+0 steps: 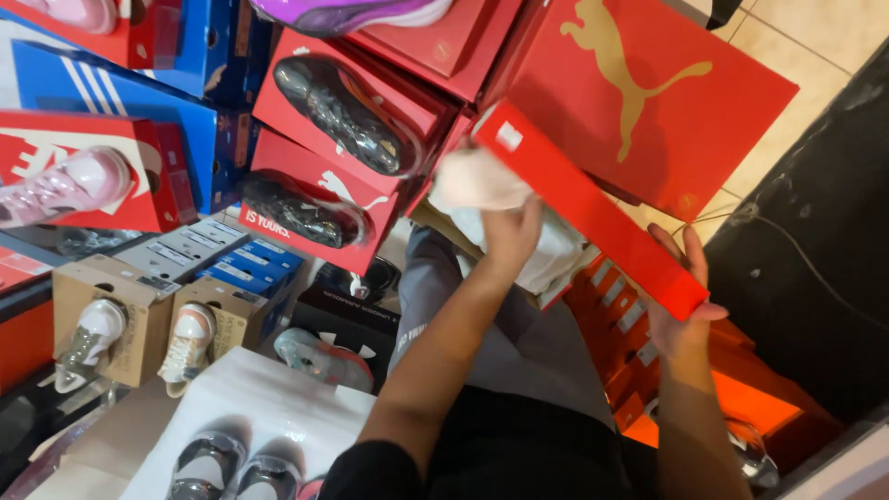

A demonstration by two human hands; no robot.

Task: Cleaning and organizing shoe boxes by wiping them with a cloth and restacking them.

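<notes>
Left hand (509,231) closed on white paper (477,181) inside open red shoebox (593,208) at frame centre, right hand (681,296) gripping box's lower right edge, stacked shoeboxes (343,120) upper left.

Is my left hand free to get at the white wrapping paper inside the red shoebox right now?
Probably yes: the left hand is already in the open red shoebox, on the white paper. The right hand holds the box's side, clear of the opening.
</notes>
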